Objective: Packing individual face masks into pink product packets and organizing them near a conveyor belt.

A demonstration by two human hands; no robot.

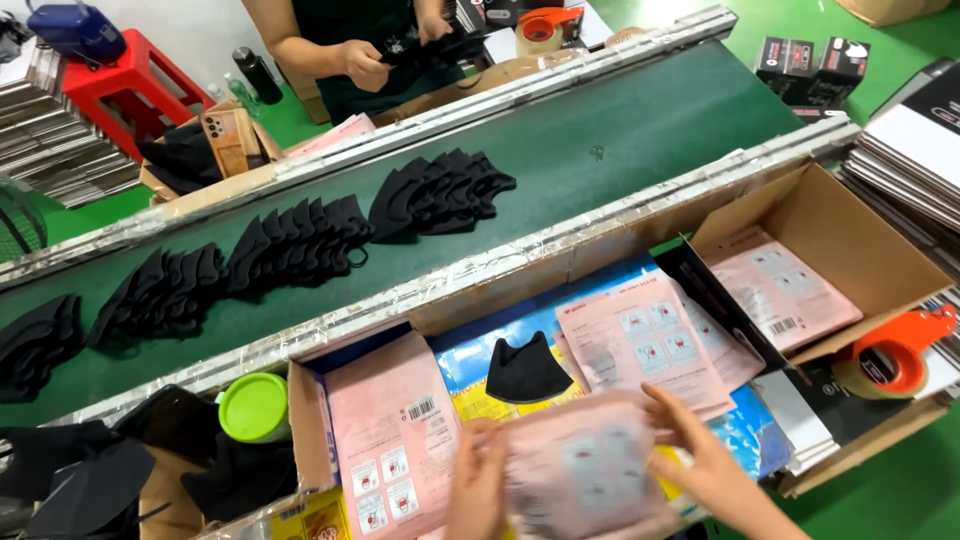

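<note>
Both my hands hold a pink plastic pouch (pixel 585 470) at the bottom centre. My left hand (pixel 475 485) grips its left edge and my right hand (pixel 695 455) its right edge. The pouch is blurred, with something dark showing faintly through it. Just beyond it a single black face mask (pixel 525 370) lies on the blue work surface (pixel 480 345). More flat pink pouches (pixel 640 345) lie to its right, and a stack of pink pouches (pixel 395 430) stands in a small box to its left.
A green conveyor belt (pixel 620 130) carries several fanned piles of black masks (pixel 300 240). A person across the belt handles a mask (pixel 375 60). A cardboard box (pixel 900 250) holds pink pouches; an orange tape dispenser (pixel 890 360) sits right. A green lid (pixel 253 407) sits left.
</note>
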